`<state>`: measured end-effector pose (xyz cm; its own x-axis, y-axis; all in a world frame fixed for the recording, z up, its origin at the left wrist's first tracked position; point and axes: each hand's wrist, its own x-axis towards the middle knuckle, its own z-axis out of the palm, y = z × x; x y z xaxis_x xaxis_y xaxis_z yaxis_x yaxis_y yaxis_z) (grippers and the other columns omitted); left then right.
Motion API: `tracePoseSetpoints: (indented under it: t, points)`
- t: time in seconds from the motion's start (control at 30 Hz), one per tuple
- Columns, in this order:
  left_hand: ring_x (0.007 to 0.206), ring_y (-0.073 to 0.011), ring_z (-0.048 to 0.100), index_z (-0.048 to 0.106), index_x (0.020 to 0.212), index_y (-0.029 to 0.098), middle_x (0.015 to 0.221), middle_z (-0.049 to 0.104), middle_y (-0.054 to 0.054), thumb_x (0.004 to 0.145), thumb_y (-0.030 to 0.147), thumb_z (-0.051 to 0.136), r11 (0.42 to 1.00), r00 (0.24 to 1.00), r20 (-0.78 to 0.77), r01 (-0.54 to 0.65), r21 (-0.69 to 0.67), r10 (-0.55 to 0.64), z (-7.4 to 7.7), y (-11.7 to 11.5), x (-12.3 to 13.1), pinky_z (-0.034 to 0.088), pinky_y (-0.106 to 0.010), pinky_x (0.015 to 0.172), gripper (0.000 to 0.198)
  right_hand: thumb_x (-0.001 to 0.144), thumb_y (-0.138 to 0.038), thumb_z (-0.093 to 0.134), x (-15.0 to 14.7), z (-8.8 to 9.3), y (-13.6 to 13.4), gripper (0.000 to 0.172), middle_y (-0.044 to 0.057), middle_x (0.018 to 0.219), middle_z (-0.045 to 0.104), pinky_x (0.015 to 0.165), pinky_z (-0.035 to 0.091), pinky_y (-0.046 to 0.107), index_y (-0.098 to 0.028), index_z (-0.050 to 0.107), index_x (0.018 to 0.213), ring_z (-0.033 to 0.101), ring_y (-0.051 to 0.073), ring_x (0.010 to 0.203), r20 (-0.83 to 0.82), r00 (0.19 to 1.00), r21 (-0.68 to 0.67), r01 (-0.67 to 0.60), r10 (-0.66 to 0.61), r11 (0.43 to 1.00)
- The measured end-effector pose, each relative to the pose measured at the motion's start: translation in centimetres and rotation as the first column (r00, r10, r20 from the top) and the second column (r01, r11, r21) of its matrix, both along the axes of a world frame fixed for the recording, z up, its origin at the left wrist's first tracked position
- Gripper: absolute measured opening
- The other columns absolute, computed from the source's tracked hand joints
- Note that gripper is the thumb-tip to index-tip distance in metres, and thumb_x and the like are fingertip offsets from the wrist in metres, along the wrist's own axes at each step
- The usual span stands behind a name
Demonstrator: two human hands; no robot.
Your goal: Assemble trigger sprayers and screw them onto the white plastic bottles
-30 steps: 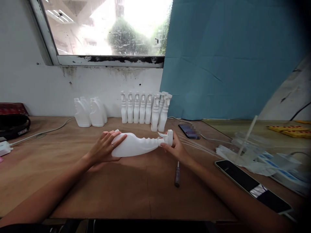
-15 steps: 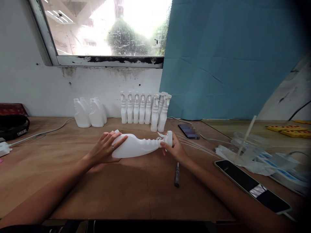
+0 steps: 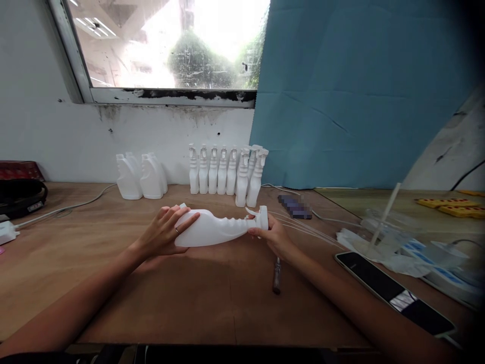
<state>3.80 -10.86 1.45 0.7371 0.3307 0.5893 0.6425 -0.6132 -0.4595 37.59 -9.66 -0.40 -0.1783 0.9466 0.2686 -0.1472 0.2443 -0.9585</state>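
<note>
A white plastic spray bottle lies sideways between my two hands, above the brown table. My left hand is wrapped round its wide base, with a ring on one finger. At the narrow end, my right hand grips the neck at the white trigger sprayer; some of its fingers are hidden behind. Below my right hand a screwdriver rests on the table, its tip end partly covered by the hand.
Several white spray bottles with sprayers stand by the wall. Left of them are several bottles without tops. Thin clear tubes, a phone, a second phone and a power strip lie to the right.
My right hand's fingers have shifted slightly around the sprayer, and the thumb now lies lower along the neck. My left hand and the bottle have hardly moved.
</note>
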Motion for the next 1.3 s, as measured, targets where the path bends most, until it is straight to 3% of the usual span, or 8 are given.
tracePoseSetpoints:
  t: [0.2,0.27,0.47,0.8,0.9,1.0,1.3]
  points:
    - [0.114,-0.038,0.046,0.026,0.15,0.018,0.13,0.05,-0.02,0.079,0.045,0.061,1.0,0.999,-0.036,-0.013,-0.015,0.013,-0.1,0.0,0.0,0.033,-0.049,0.094,0.084,0.061,-0.024,0.085,0.9,0.0,0.8,0.044,0.002,0.074,0.064,0.055,0.044,0.027,-0.014,0.063,0.097,0.058,0.015,0.063,0.033,0.985,-0.189,-0.158,0.167,0.969]
    - [0.114,-0.0372,0.047,0.026,0.15,0.019,0.13,0.051,-0.019,0.079,0.048,0.061,1.0,1.0,-0.029,-0.008,-0.02,0.008,-0.1,0.0,0.1,0.033,-0.048,0.094,0.084,0.059,-0.021,0.086,1.0,-0.3,1.0,0.044,0.002,0.077,0.064,0.056,0.044,0.026,-0.014,0.063,0.095,0.058,0.014,0.065,0.009,0.987,-0.199,-0.154,0.159,0.968]
    - [0.115,-0.0376,0.047,0.026,0.15,0.018,0.13,0.05,-0.021,0.08,0.045,0.061,1.0,1.0,-0.011,0.004,-0.014,-0.005,-0.2,0.1,0.1,0.034,-0.049,0.094,0.083,0.058,-0.022,0.087,0.1,-0.9,0.4,0.045,-0.001,0.082,0.059,0.052,0.038,0.023,-0.017,0.058,0.093,0.05,0.011,0.064,-0.11,0.99,-0.128,-0.101,0.087,0.987]
    - [0.114,-0.0371,0.048,0.024,0.15,0.018,0.128,0.049,-0.021,0.079,0.049,0.061,1.0,0.999,0.022,0.028,-0.006,-0.028,-0.1,-0.2,0.3,0.035,-0.049,0.094,0.086,0.075,-0.036,0.076,0.1,-1.4,0.1,0.035,-0.007,0.058,0.05,0.048,0.033,0.024,-0.019,0.052,0.094,0.04,0.008,0.047,-0.005,1.0,0.109,0.011,-0.01,0.994]
    - [0.115,-0.0379,0.047,0.025,0.15,0.019,0.129,0.048,-0.021,0.079,0.048,0.063,1.0,1.0,0.014,0.019,0.006,-0.019,0.0,-0.1,0.1,0.035,-0.049,0.093,0.086,0.07,-0.033,0.08,0.0,-1.0,-0.2,0.047,-0.002,0.081,0.061,0.051,0.037,0.023,-0.022,0.05,0.105,0.05,0.011,0.06,-0.01,1.0,0.122,0.001,0.0,0.993]
    - [0.115,-0.0379,0.047,0.026,0.15,0.019,0.13,0.048,-0.022,0.079,0.046,0.063,1.0,1.0,0.016,0.016,0.013,-0.016,0.0,-0.1,0.0,0.035,-0.049,0.093,0.084,0.067,-0.03,0.083,-0.2,-0.6,-0.4,0.057,0.002,0.099,0.063,0.055,0.04,0.023,-0.024,0.048,0.112,0.054,0.014,0.071,-0.01,1.0,0.115,-0.014,0.016,0.993]
    - [0.115,-0.0372,0.048,0.023,0.151,0.019,0.126,0.048,-0.021,0.079,0.046,0.064,0.998,0.997,0.066,0.039,0.04,-0.042,-0.1,-0.4,0.6,0.036,-0.048,0.093,0.087,0.068,-0.034,0.081,0.4,-1.0,-0.6,0.049,-0.003,0.077,0.059,0.046,0.033,0.022,-0.022,0.05,0.104,0.043,0.01,0.054,-0.021,0.998,0.11,0.068,-0.066,0.992]
